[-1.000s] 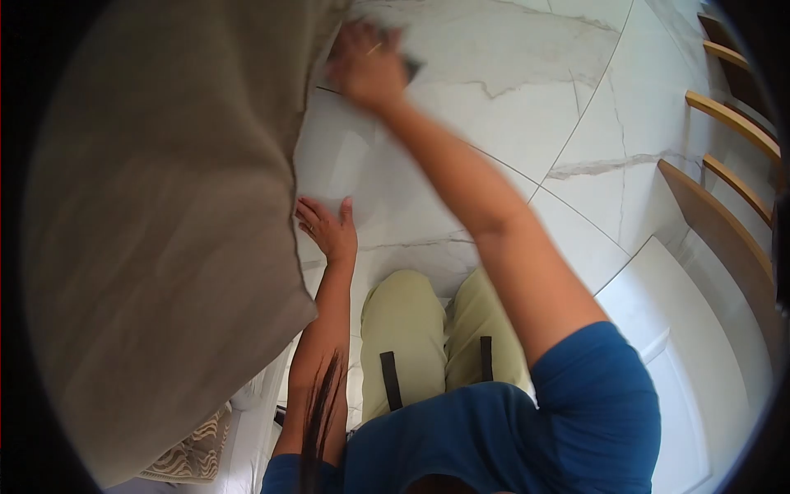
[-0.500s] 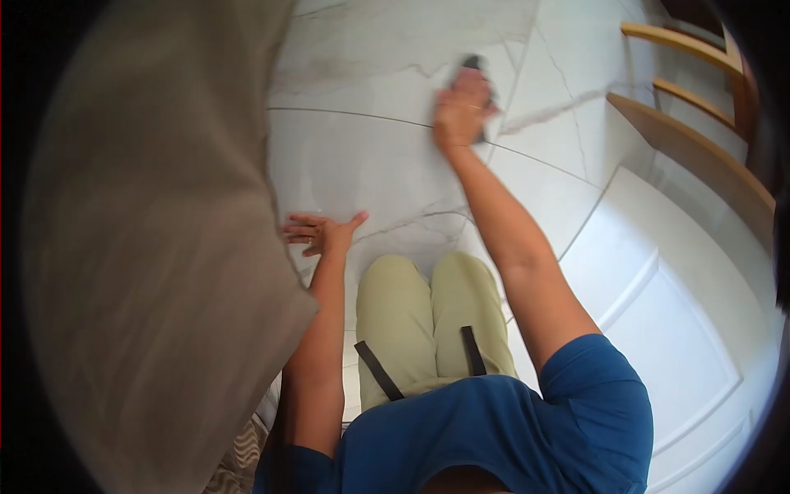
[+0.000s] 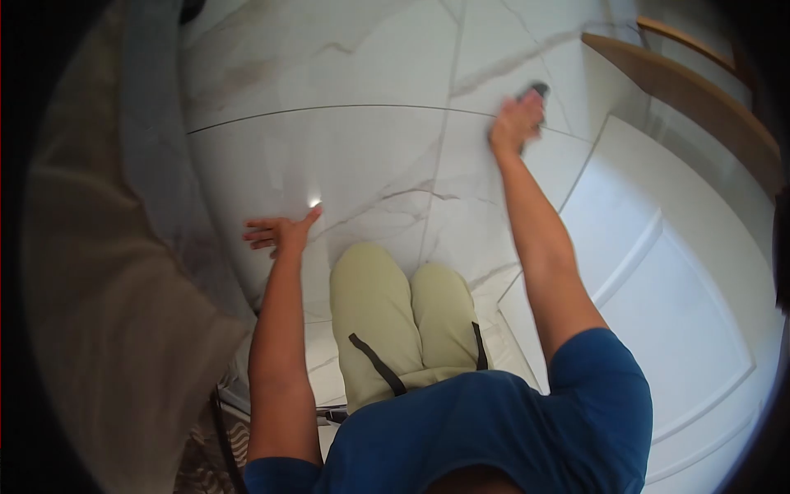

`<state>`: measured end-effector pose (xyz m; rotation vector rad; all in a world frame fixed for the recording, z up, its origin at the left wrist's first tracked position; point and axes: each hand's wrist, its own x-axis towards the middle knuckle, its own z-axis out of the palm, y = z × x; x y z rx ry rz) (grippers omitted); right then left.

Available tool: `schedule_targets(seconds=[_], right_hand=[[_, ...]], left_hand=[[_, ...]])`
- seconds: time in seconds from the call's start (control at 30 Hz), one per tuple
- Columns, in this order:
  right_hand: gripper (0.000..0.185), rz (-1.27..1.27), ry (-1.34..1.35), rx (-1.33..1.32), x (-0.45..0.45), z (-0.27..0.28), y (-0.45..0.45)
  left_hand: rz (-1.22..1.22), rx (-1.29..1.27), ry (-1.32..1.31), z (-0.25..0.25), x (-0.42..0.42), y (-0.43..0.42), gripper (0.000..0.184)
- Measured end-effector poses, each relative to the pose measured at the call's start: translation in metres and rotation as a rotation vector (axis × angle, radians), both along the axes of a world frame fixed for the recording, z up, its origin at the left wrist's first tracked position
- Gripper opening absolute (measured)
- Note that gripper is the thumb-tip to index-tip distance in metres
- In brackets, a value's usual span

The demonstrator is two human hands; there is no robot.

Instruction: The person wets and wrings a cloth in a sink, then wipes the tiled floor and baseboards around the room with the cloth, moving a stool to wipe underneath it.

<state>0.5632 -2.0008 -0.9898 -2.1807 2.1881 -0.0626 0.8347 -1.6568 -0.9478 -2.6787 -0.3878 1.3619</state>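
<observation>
On the white, grey-veined tile floor [image 3: 346, 148], my right hand [image 3: 517, 128] is closed over a dark, oblong, hand-sized object [image 3: 540, 87]. Its ends show past my fingers near a tile joint, but blur and my hand hide what kind of thing it is. My left hand [image 3: 284, 235] is at the floor farther left, just ahead of my knees, fingers and thumb spread and nothing in it. A small bright glint of light lies by its thumb.
Brown-grey fabric [image 3: 107, 272] hangs along the left side. A white panelled door [image 3: 666, 305] is on the right, with curved wooden pieces [image 3: 675, 90] above it. Patterned cloth [image 3: 210, 449] lies at the lower left.
My right hand has moved right and slightly down with the dark object. The view has shifted, so my left hand appears farther left, clear of the hanging fabric, with its fingers still spread.
</observation>
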Motion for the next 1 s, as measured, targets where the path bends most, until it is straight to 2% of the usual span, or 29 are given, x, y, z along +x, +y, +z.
schedule_targets(seconds=[0.03, 0.07, 0.17, 0.23, 0.3, 0.37, 0.43, 0.47, 0.5, 0.53, 0.6, 0.63, 0.67, 0.7, 0.73, 0.77, 0.8, 0.83, 0.87, 0.9, 0.93, 0.97, 1.0], right_hand=[[0.063, 0.069, -0.011, -0.016, 0.030, 0.000, 0.004], [0.062, 0.259, -0.009, -0.052, 0.062, -0.001, 0.022], [0.061, 0.714, -0.037, 0.159, 0.108, 0.021, 0.117], [0.060, 0.897, -0.198, 0.381, 0.063, 0.024, 0.183], [0.057, 0.922, -0.156, 0.416, -0.017, 0.026, 0.231], [0.057, 0.725, -0.081, 0.404, -0.109, 0.026, 0.259], [0.061, 0.428, -0.051, 0.334, -0.196, 0.023, 0.235], [0.059, 0.201, -0.490, 0.214, -0.236, 0.000, 0.222], [0.058, 0.170, -0.061, 0.070, -0.242, 0.013, 0.185], [0.059, -0.003, -0.075, 0.034, -0.237, 0.019, 0.148], [0.059, -0.090, -0.030, -0.117, -0.237, 0.000, 0.072], [0.056, -0.230, 0.065, -0.124, -0.220, -0.011, 0.036], [0.051, -0.215, 0.034, -0.121, -0.192, -0.001, 0.014], [0.046, 0.049, 0.165, -0.129, -0.171, -0.007, 0.009], [0.045, 0.218, 0.020, -0.391, -0.145, -0.040, 0.006], [0.049, 0.399, 0.099, -0.426, -0.104, -0.040, 0.035], [0.052, 0.588, 0.047, -0.351, -0.066, -0.019, 0.083], [0.055, 0.678, 0.216, -0.110, -0.040, 0.019, 0.136], [0.057, 0.755, -0.110, 0.050, -0.044, 0.012, 0.184], [0.057, 0.841, -0.166, 0.200, -0.062, 0.023, 0.219], [0.057, 0.930, -0.226, 0.352, -0.086, 0.034, 0.245], [0.056, 0.967, -0.178, 0.331, -0.120, 0.032, 0.263], [0.056, 1.005, -0.127, 0.308, -0.161, 0.032, 0.267]], left_hand=[[-0.015, -0.018, 0.017, -0.006, 0.001, 0.003, 0.163], [-0.027, -0.014, -0.008, -0.009, 0.006, 0.006, 0.163], [-0.044, -0.025, -0.068, -0.025, 0.019, 0.019, 0.164], [-0.049, -0.061, -0.088, -0.044, 0.023, 0.031, 0.164], [-0.075, -0.058, -0.104, -0.047, 0.029, 0.040, 0.163], [-0.082, -0.046, -0.089, -0.041, 0.034, 0.041, 0.163], [-0.093, -0.026, -0.098, -0.022, 0.030, 0.022, 0.163], [-0.103, -0.024, -0.114, -0.022, 0.031, 0.023, 0.163], [-0.110, -0.024, -0.142, -0.022, 0.032, 0.021, 0.163], [-0.113, -0.027, -0.149, -0.026, 0.034, 0.023, 0.163], [-0.139, -0.078, -0.204, -0.034, 0.035, 0.030, 0.162], [-0.141, -0.087, -0.220, -0.038, 0.036, 0.030, 0.162], [-0.171, -0.062, -0.235, -0.041, 0.037, 0.029, 0.161], [-0.199, -0.040, -0.252, -0.041, 0.036, 0.027, 0.160], [-0.205, -0.059, -0.268, -0.034, 0.030, 0.022, 0.160], [-0.215, -0.086, -0.281, -0.026, 0.020, 0.016, 0.156], [-0.225, -0.105, -0.299, -0.015, 0.012, 0.012, 0.152], [-0.227, -0.113, -0.320, -0.009, 0.004, 0.015, 0.152], [-0.351, -0.297, -0.260, -0.003, -0.006, 0.027, 0.140], [-0.478, -0.488, -0.189, 0.009, -0.014, 0.035, 0.129], [-0.525, -0.534, 0.006, 0.049, -0.025, 0.035, 0.114], [-0.566, -0.582, 0.200, 0.091, -0.033, 0.045, 0.101], [-0.546, -0.578, 0.342, 0.109, -0.031, 0.076, 0.093]])
